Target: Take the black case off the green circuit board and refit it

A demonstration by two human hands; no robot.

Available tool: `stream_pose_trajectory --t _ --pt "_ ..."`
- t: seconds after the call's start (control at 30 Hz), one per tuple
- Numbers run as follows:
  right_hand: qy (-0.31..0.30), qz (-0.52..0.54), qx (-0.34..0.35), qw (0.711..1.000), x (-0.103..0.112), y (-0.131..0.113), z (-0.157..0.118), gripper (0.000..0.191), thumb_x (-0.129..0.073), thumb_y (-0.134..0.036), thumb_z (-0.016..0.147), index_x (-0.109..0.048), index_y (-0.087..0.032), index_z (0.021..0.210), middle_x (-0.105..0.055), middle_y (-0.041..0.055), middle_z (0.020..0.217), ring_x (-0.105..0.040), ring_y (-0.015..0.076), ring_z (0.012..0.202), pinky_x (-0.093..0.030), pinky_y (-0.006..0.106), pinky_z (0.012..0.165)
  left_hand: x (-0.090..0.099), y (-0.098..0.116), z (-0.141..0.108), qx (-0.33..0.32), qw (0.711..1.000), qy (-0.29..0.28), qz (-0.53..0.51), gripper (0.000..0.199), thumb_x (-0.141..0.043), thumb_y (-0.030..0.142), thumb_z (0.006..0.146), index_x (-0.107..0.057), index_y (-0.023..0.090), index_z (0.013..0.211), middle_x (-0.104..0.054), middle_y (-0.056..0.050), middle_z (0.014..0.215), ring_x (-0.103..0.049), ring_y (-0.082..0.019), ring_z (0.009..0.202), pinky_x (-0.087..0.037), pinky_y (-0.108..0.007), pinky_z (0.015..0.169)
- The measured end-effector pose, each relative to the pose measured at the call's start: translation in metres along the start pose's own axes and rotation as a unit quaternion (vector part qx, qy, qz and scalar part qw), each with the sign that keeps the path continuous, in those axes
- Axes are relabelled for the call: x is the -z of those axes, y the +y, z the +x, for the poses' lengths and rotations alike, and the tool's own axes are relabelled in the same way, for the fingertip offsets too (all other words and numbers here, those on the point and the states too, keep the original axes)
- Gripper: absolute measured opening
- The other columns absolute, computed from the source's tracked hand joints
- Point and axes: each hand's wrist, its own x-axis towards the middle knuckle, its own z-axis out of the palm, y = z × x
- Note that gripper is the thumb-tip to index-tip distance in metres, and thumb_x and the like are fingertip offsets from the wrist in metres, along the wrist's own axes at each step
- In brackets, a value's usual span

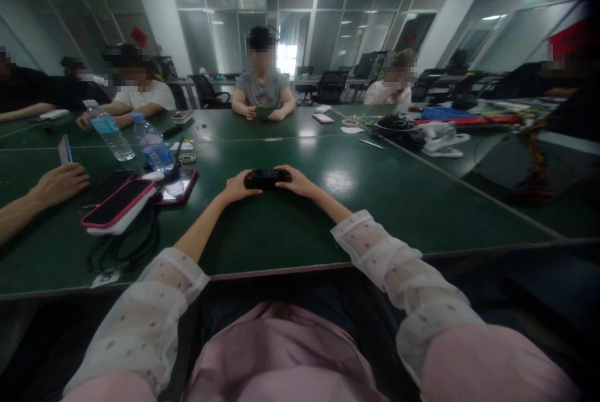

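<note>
Head view: both my hands are out in front of me over the green table [267, 239]. My left hand [241, 186] grips the left end of a small black device [267, 178], thumb on the near side; my right hand [294, 180] grips the right end, thumb likewise near. So both grasp the same thing, held level between them, in the middle of the view. Can't tell if its underside touches the tabletop; too dark to make out what it is.

Left of my hands: red-edged phone [179, 187], screen lit, then a pink-edged phone [119, 202] lying on something white, black cords [135, 239] beside it. Behind these, two water bottles [152, 145], both tilted in view, and a tape roll [187, 158]. At the left edge a co-worker's hand [63, 180] is at an upright thin slab [64, 149].

Far right: silver pen [372, 144], white plastic object [443, 139]. Across from me sits a person in grey [262, 92], forearms on the table.
</note>
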Motion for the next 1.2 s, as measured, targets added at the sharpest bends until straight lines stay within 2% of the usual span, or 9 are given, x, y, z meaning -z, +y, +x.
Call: stream_pose_trajectory --t 0.3,0.43,0.8,1.0,1.2 --pt "-0.004 0.014 -0.007 1.000 0.001 -0.004 -0.001 0.055 -0.074 -0.037 0.074 -0.056 -0.020 0.124 -0.061 0.0090 0.121 -0.060 0.0252 0.111 -0.046 0.046 0.101 -0.002 -0.003 0.002 -0.016 1.000 -0.005 0.012 0.071 -0.070 0.056 0.073 -0.050 0.021 0.131 -0.064 -0.010 0.128 -0.056 -0.031 0.123 -0.038 -0.047 0.107" --pt "0.003 0.003 -0.007 1.000 -0.001 -0.003 -0.001 0.057 -0.076 -0.037 0.072 -0.055 -0.022 0.123 -0.061 0.0082 0.119 -0.060 0.0256 0.111 -0.046 0.047 0.101 -0.004 -0.007 0.005 -0.018 1.000 -0.002 0.015 0.069 -0.070 0.056 0.073 -0.051 0.022 0.131 -0.062 -0.009 0.131 -0.055 -0.031 0.124 -0.038 -0.047 0.108" --pt "0.011 -0.042 -0.003 0.999 -0.007 -0.015 -0.003 0.062 -0.078 -0.040 0.067 -0.049 -0.020 0.119 -0.058 0.0090 0.115 -0.059 0.0262 0.104 -0.048 0.044 0.093 -0.004 -0.012 0.006 -0.025 1.000 -0.007 0.005 0.076 -0.071 0.056 0.072 -0.050 0.022 0.136 -0.057 -0.009 0.138 -0.050 -0.031 0.131 -0.035 -0.046 0.112" --pt "0.013 -0.080 0.048 0.996 -0.015 -0.022 -0.002 0.063 -0.078 -0.036 0.069 -0.050 -0.022 0.123 -0.056 0.0110 0.122 -0.054 0.0292 0.115 -0.043 0.050 0.101 -0.001 -0.011 0.004 -0.025 1.000 -0.016 -0.002 0.078 -0.072 0.056 0.071 -0.050 0.022 0.138 -0.058 -0.009 0.138 -0.050 -0.031 0.130 -0.035 -0.046 0.111" --pt "0.014 -0.092 0.046 0.995 -0.015 -0.026 -0.001 0.057 -0.075 -0.034 0.073 -0.053 -0.019 0.124 -0.059 0.0123 0.122 -0.057 0.0283 0.114 -0.045 0.048 0.101 0.000 -0.014 0.003 -0.020 0.999 -0.014 -0.020 0.083 -0.073 0.057 0.069 -0.048 0.021 0.139 -0.056 -0.010 0.139 -0.049 -0.032 0.132 -0.034 -0.046 0.113"
